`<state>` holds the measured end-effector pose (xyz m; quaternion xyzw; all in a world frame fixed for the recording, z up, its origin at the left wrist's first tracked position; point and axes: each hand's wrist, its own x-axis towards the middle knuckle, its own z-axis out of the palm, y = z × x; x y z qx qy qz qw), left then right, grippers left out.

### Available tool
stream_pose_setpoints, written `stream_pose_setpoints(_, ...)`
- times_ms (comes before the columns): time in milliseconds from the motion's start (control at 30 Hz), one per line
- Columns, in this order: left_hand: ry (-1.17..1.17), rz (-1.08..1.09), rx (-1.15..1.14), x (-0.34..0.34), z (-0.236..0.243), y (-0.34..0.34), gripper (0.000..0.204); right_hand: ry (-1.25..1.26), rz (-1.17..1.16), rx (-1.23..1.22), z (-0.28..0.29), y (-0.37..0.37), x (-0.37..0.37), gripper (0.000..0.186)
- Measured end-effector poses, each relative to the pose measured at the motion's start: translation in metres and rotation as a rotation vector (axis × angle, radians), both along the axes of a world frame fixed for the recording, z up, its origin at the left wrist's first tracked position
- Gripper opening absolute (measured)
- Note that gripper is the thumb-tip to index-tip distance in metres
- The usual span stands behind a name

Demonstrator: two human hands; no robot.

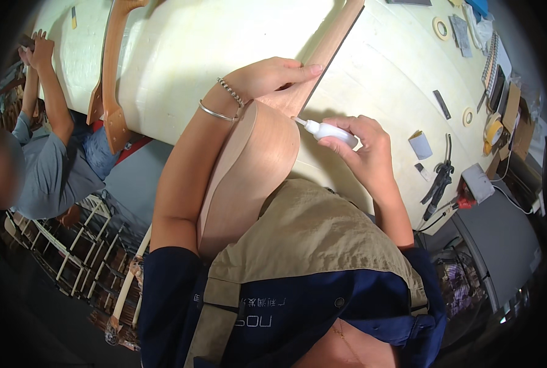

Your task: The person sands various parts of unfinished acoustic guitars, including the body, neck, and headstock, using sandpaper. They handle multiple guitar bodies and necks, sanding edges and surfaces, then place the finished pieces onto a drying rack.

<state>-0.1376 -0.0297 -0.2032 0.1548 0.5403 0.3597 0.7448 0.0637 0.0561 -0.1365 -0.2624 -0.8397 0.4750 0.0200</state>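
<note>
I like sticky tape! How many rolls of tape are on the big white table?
3. One roll lies near the table's far edge, a small one sits farther right, and a bigger one stands beside it. Clutter there may hide more.

Instrument workshop; wooden guitar necks, tape rolls, pliers.

**A broad pale workbench fills the workshop**

The cream-coloured workbench spans the room under bright overhead light. Along its right edge lie tape rolls, pliers and a grey machine. Left of it, wooden racks crowd the dim floor.
</note>
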Motion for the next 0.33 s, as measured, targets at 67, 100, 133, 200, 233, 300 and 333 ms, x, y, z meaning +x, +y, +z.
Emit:
stream_pose_setpoints(67, -0.008, 0.004, 0.0, 0.0, 0.001, 0.0, 0.045, -0.011, 0.014, 0.05, 0.002, 0.001, 0.0, 0.022)
stream_pose_setpoints(100, -0.019, 0.009, -0.003, 0.0, 0.003, 0.0, 0.044, -0.018, 0.021, 0.075, 0.003, 0.001, 0.001, 0.022)
stream_pose_setpoints(133, -0.03, 0.014, -0.006, 0.0, 0.005, 0.001, 0.044, -0.012, 0.025, 0.093, 0.003, 0.001, 0.001, 0.022)
stream_pose_setpoints(200, -0.041, 0.022, -0.03, -0.001, 0.01, 0.001, 0.044, 0.0, 0.034, 0.131, 0.002, 0.0, 0.0, 0.021)
stream_pose_setpoints(233, -0.046, 0.027, -0.041, -0.001, 0.011, 0.001, 0.044, 0.001, 0.042, 0.149, 0.002, 0.001, 0.0, 0.021)
stream_pose_setpoints(300, -0.045, 0.017, -0.03, -0.001, 0.009, 0.001, 0.044, 0.002, 0.055, 0.182, 0.002, 0.001, 0.001, 0.021)
stream_pose_setpoints(333, -0.043, 0.011, -0.026, -0.002, 0.006, 0.0, 0.044, 0.001, 0.064, 0.19, 0.001, 0.001, 0.002, 0.02)
